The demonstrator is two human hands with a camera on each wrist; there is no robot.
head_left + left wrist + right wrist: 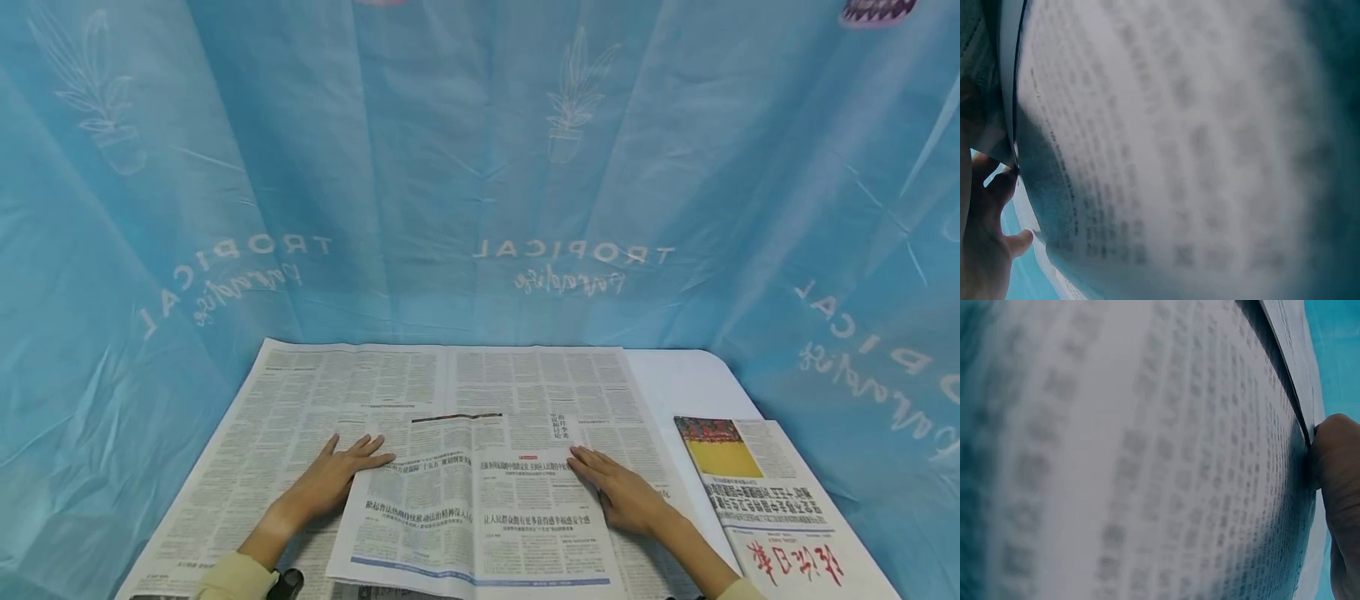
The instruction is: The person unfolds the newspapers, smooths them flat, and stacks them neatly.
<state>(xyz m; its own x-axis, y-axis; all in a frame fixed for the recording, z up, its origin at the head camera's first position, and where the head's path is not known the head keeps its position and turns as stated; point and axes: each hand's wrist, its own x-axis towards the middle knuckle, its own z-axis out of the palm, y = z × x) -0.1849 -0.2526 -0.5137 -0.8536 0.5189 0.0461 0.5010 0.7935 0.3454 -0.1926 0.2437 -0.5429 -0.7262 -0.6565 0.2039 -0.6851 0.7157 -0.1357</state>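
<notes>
In the head view a smaller newspaper (540, 517) with a centre crease lies on a large spread newspaper (300, 417). My left hand (333, 482) rests at its upper left side, fingers spread and fairly straight, fingertips on the edge. On the opposite side, my right hand (622, 493) lies along the right edge, its extended fingers touching the page. The left wrist view has printed paper (1116, 137) close to the camera and the left fingers at its edge. In the right wrist view the right hand (1341, 487) meets the edge of the printed page (1179, 425).
A folded newspaper (795, 508) with red lettering and a colour picture lies at the right on the white table (675, 383). A blue printed curtain (480, 183) hangs behind and on both sides.
</notes>
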